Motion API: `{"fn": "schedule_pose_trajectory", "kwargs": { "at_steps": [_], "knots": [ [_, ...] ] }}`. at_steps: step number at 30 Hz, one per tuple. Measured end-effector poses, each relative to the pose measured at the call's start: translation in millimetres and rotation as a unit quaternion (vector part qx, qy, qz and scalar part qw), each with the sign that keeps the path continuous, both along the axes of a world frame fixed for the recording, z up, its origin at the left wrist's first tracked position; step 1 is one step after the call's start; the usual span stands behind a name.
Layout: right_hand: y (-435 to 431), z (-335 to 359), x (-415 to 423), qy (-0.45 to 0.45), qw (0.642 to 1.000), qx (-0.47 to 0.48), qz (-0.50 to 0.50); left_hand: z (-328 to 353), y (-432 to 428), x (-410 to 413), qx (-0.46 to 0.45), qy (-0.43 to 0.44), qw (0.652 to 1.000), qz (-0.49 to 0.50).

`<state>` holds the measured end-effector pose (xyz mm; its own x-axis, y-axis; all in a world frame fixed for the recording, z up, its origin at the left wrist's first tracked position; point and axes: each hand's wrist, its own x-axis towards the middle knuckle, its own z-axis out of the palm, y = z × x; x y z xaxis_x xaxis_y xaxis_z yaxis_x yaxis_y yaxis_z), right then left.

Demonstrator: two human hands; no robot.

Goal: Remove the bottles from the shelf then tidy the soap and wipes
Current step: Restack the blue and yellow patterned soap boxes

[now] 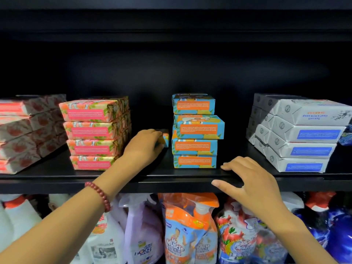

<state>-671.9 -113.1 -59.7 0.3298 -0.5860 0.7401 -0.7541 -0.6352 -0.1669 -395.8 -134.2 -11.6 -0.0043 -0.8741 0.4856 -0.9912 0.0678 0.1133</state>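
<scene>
The left hand [144, 143] pinched a stray soap box [166, 138], likely to restack it; the right hand [249, 180], fingers spread, braced on the shelf [57, 180].

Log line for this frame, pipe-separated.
step: tidying soap | left hand: grips blue soap box between pink stack and blue stack | right hand: rests on shelf edge

Four soap stacks [194, 130] in row on shelf [57, 178]; bottles [190, 225] below; lone soap [166, 139] between middle stacks.
</scene>
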Motion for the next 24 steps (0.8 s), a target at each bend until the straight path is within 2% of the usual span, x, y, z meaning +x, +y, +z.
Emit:
{"fn": "schedule_pose_trajectory", "kwargs": {
  "at_steps": [9, 11, 14, 18, 24],
  "knots": [
    [-2, -2, 0, 0.004, 1.0, -0.022, 0.001, -17, 64, -13, -0.116, -0.058, 0.988, -0.08],
    [-3, -3, 0, 0.006, 1.0, -0.024, 0.005, -15, 77, -11, -0.121, -0.036, 0.989, -0.083],
    [-4, -3, 0, 0.007, 0.999, -0.034, 0.006, -9, 83, -6, -0.108, 0.018, 0.992, -0.069],
    [-5, -3, 0, 0.008, 0.999, -0.045, 0.008, -9, 79, -6, -0.069, 0.014, 0.997, -0.035],
    [-6, -5, 1, 0.013, 0.998, -0.055, 0.005, -9, 84, -5, -0.089, 0.041, 0.995, 0.016]
  ]
}}
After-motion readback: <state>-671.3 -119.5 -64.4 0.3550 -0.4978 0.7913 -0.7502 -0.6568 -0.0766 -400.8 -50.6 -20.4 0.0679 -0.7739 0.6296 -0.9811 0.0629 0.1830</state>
